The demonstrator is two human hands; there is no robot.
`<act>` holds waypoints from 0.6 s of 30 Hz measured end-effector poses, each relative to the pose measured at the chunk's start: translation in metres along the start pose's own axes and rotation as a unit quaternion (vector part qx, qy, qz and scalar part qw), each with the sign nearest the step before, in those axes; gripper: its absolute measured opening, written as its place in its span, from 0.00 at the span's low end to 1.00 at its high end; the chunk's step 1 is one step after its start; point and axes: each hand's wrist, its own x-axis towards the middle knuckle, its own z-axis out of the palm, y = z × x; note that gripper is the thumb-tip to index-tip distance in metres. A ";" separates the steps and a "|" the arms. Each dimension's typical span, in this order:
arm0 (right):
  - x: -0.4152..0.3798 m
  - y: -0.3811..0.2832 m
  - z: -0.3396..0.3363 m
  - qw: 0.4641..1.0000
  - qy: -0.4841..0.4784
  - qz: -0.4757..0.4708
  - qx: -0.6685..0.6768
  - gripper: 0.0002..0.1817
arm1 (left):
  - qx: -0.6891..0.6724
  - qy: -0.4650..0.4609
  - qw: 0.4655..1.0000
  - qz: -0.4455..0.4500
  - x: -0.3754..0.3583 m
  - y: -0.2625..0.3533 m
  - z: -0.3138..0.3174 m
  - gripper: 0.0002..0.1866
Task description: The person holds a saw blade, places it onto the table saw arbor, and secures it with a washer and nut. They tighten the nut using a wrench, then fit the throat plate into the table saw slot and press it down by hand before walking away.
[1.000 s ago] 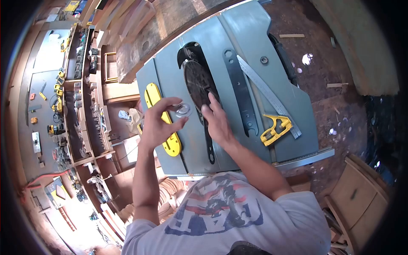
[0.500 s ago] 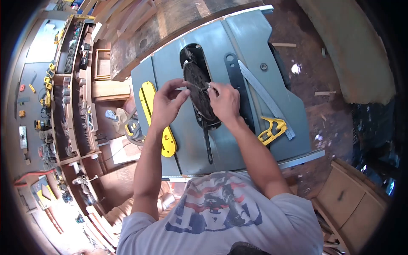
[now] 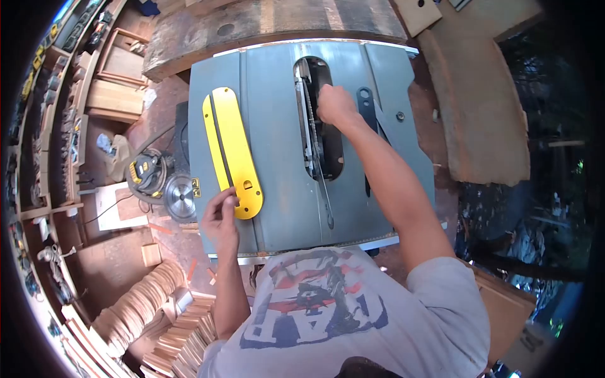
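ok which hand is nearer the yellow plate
The person's left hand: its fingers are at the near end of the yellow plate. The right hand is farther off, right of the plate, at the long opening in the table.

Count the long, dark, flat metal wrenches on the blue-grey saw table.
2. The first wrench lies right of the oval slot, partly behind the right forearm; the second wrench juts from the slot's near end. Others may be hidden inside.
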 end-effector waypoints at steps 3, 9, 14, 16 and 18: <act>0.003 -0.001 0.002 1.000 0.013 0.024 -0.010 0.13 | 0.027 0.041 0.999 -0.023 -0.013 -0.001 -0.033 0.11; 0.005 -0.002 0.021 0.999 -0.004 0.031 -0.026 0.14 | -0.042 0.055 0.998 0.004 -0.018 -0.033 -0.068 0.11; 0.006 -0.001 0.015 0.988 -0.088 0.089 0.087 0.13 | -0.053 0.042 0.998 0.006 -0.019 -0.027 -0.070 0.11; 0.008 -0.001 0.013 0.986 -0.102 0.092 0.093 0.13 | -0.052 0.040 0.998 0.001 -0.021 -0.026 -0.067 0.11; 0.012 -0.002 0.010 0.982 -0.131 0.101 0.096 0.13 | -0.038 0.035 0.999 -0.006 -0.023 -0.023 -0.064 0.11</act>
